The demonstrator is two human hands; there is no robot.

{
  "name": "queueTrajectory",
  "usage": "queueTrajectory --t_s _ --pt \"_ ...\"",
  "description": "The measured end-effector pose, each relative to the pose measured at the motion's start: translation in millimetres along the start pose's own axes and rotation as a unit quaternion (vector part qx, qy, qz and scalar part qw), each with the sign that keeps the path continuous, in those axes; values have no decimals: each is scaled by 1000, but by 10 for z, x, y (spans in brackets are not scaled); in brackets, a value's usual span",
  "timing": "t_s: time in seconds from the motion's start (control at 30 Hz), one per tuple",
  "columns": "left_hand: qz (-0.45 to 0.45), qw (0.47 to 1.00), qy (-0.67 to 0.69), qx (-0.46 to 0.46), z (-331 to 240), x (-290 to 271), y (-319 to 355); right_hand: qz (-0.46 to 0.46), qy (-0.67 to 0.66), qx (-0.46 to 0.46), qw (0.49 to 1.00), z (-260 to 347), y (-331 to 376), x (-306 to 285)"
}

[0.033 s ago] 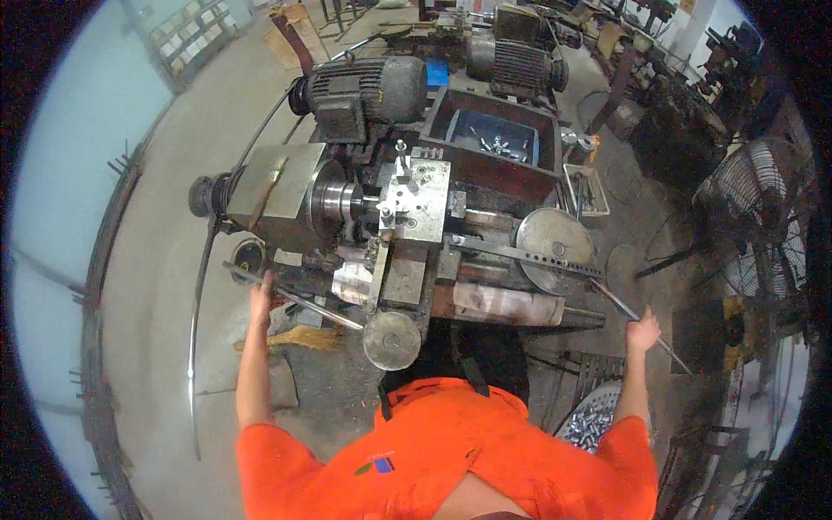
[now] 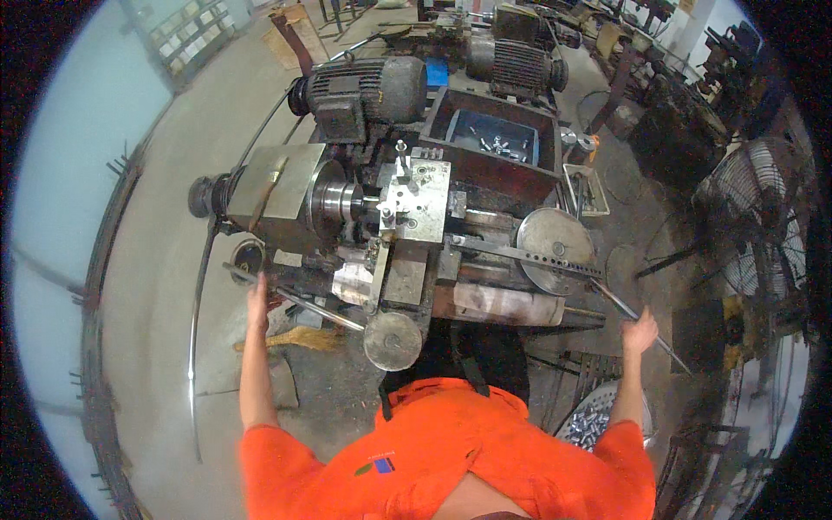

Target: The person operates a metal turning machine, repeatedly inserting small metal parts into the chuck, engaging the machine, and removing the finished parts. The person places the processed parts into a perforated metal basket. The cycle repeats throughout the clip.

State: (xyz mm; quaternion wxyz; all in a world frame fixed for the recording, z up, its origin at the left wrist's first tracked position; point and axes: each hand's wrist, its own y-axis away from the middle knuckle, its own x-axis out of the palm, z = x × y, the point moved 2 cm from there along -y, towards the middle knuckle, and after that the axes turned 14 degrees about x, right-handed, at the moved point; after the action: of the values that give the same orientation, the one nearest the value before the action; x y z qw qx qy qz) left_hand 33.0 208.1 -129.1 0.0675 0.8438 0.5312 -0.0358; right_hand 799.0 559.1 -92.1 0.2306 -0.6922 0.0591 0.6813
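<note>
On the near left, my left hand (image 2: pixel 257 299) is closed on a long steel lever (image 2: pixel 322 314) that runs to a round disc (image 2: pixel 392 341) on the front of the lathe. To the right, my right hand (image 2: pixel 640 331) wraps round a second rod-shaped lever (image 2: pixel 617 301), joined to a flat bar with a row of holes (image 2: pixel 529 256). This bar passes over a larger round plate (image 2: pixel 555 247). Between my arms sits the tool block (image 2: pixel 425 199), facing the shiny spindle chuck (image 2: pixel 336 199) on its left.
A brush (image 2: pixel 269 191) lies on the headstock cover (image 2: pixel 290 178). Behind are a motor (image 2: pixel 368 91) and a metal box (image 2: pixel 485 178) with small shiny parts in a tray. A basket of metal parts (image 2: pixel 589 425) stands by my right arm. A fan (image 2: pixel 750 217) is at right, a straw broom (image 2: pixel 303 338) below the lathe.
Both hands have shifted very slightly to the left, still on their levers. The machine looks the same.
</note>
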Motion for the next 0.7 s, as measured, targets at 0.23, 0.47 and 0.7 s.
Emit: queueTrajectory --t_s 0.23,0.47,0.7 --pt "179 831 -513 123 889 -158 -29 -61 -238 -155 957 33 1103 35" --pt "104 762 -635 77 853 493 365 136 -309 -170 926 220 1694 223" --pt "284 689 -653 134 1387 81 127 196 -347 -219 891 824 1667 -298"
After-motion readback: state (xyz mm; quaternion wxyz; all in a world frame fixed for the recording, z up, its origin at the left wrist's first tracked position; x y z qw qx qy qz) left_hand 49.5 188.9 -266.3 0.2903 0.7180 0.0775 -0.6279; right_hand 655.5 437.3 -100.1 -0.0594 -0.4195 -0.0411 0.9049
